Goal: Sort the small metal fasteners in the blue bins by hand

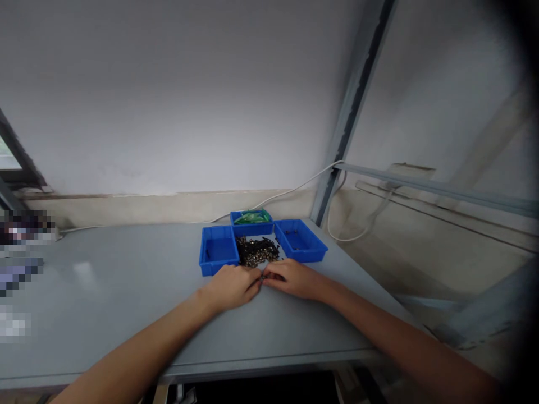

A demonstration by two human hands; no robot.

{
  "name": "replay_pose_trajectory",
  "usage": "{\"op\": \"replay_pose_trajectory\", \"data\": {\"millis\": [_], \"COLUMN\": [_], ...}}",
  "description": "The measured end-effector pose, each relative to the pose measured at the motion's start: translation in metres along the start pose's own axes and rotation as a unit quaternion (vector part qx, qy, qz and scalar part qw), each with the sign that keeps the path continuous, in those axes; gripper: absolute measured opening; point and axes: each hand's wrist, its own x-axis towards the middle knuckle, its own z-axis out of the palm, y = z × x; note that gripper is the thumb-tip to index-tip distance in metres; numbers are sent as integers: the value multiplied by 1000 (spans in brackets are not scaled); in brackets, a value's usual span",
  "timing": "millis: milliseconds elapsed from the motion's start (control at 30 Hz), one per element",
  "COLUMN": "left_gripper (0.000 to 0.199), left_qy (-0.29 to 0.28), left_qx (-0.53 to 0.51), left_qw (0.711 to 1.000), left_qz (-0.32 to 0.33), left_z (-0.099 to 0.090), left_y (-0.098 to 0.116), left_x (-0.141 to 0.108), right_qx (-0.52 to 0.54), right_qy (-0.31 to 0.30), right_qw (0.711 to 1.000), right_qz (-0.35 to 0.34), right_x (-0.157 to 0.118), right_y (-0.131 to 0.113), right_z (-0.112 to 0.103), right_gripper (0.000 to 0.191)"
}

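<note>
My left hand (238, 285) and my right hand (290, 278) meet fingertip to fingertip over the grey table, both with fingers closed in a pinch. Whatever small piece lies between them is too tiny and covered to name. Just beyond the fingers spreads a heap of small black and brassy parts (259, 250). On the left of the heap stands a blue bin (219, 267), close to my left hand. Another blue bin (312, 255), with a few small bits inside, is on the right. Behind the heap, a third blue bin (252, 228) holds green strips or bags (252, 217).
The grey table (138, 292) runs along a pale wall. A metal upright (349, 112) rises behind the right bin. A white cable (290, 192) hangs along the wall. At the far left are blurred-out items and a window corner (9, 154).
</note>
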Motion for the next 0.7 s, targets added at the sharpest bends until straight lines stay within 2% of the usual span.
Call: {"op": "replay_pose_trajectory", "data": {"millis": [267, 533, 700], "left_gripper": [24, 23, 24], "left_qy": [14, 11, 18], "left_qx": [-20, -25, -29], "left_qw": [999, 999, 999], "left_qz": [43, 43, 41], "left_z": [4, 1, 3], "left_y": [-3, -1, -3], "left_x": [0, 1, 1], "right_qx": [-12, 24, 35], "right_qy": [-13, -11, -5], "right_qw": [1000, 1000, 999], "right_qz": [2, -5, -1], "right_x": [1, 1, 0], "right_y": [3, 2, 0], "right_z": [3, 3, 1], "right_gripper": [22, 21, 12]}}
